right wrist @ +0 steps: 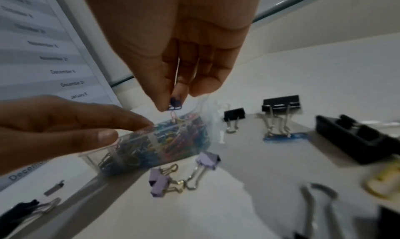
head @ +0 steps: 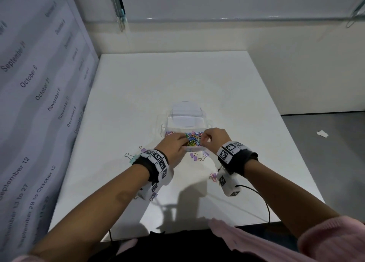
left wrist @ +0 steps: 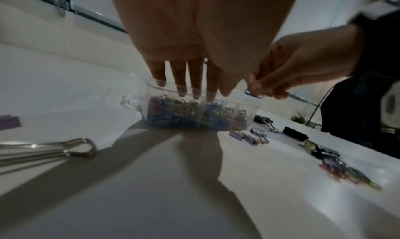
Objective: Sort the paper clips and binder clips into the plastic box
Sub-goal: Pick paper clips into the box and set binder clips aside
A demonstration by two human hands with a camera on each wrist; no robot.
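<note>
Head view: plastic box [head: 185, 123] sits on white table [head: 177, 80]; paper clips [head: 192, 140] fill its near compartments
Left hand [head: 173, 145]: fingers straight, tips resting on box rim
Right hand [right wrist: 184, 46]: pinching blue clip [right wrist: 174, 105] above box
Binder clips [right wrist: 164, 181]: loose on table, beside box

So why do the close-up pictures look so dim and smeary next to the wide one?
Head view: evenly lit and sharp, the arms casting dark shadows on the table. Left wrist view: dim, the binder clips soft. Right wrist view: the right hand looms large and the lower right corner smears.
</note>
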